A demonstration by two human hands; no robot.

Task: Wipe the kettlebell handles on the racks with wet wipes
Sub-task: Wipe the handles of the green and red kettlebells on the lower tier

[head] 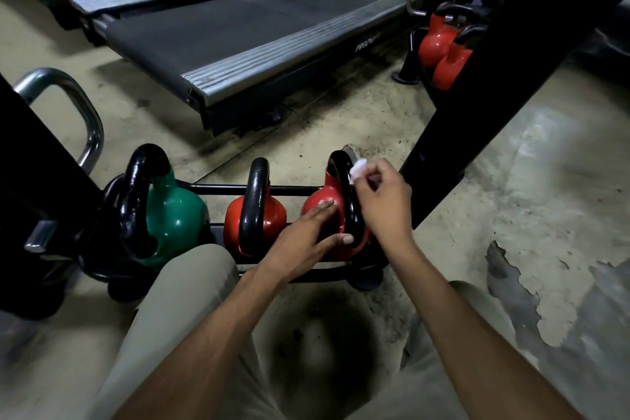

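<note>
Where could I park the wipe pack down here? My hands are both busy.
Bare floor between the treadmill and the low rack is free, and so is the floor right of the black post. The rack is crowded: green kettlebell, red kettlebell and another under the left hand and right hand.

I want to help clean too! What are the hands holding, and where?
The right hand pinches a bunched wet wipe in its fingertips. The left hand lies flat on the red kettlebell.
</note>
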